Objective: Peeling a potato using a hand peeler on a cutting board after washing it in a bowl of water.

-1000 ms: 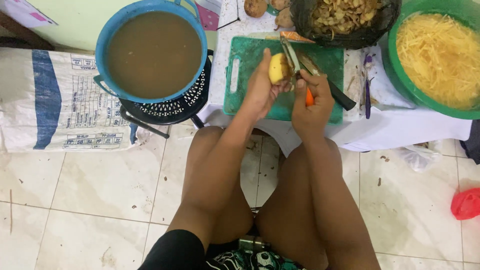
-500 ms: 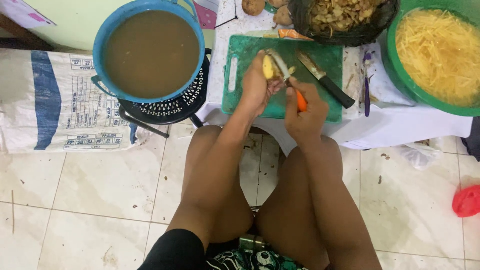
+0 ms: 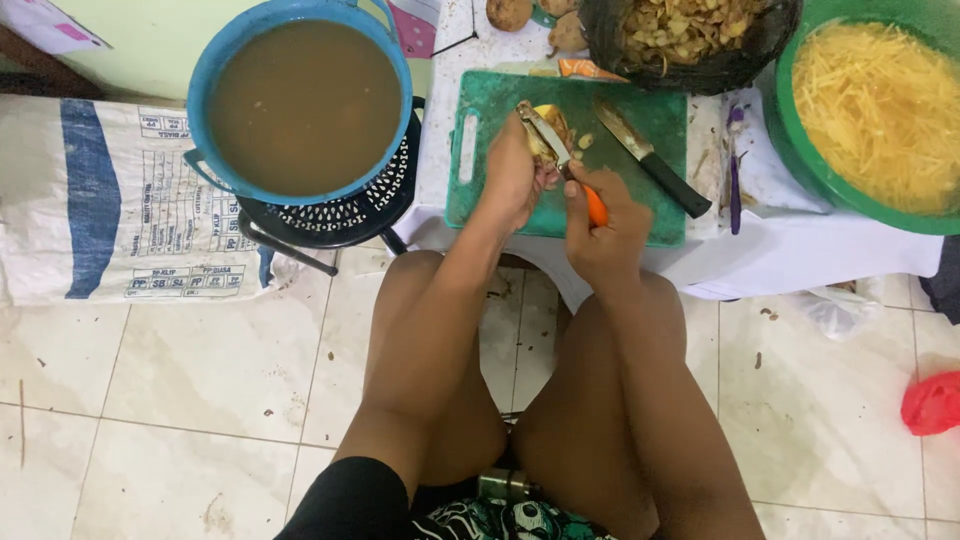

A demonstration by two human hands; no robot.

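Observation:
My left hand (image 3: 513, 178) grips a partly peeled yellow potato (image 3: 552, 124) over the green cutting board (image 3: 500, 100). My right hand (image 3: 603, 232) holds an orange-handled peeler (image 3: 560, 158), its metal blade lying against the potato's near side. A black-handled knife (image 3: 650, 158) lies on the board just right of the hands. Both forearms reach forward from the bottom of the view.
A blue basin of brown water (image 3: 300, 100) sits on a black stool at the left. A black bowl of peels (image 3: 690, 35) and a green basin of yellow shreds (image 3: 880, 100) stand at the back right. Unpeeled potatoes (image 3: 510, 12) lie behind the board. A white sack (image 3: 110, 200) lies on the tiled floor.
Both hands moved slightly left and away over the board. The peeler blade slid along the potato, which has turned in my left hand.

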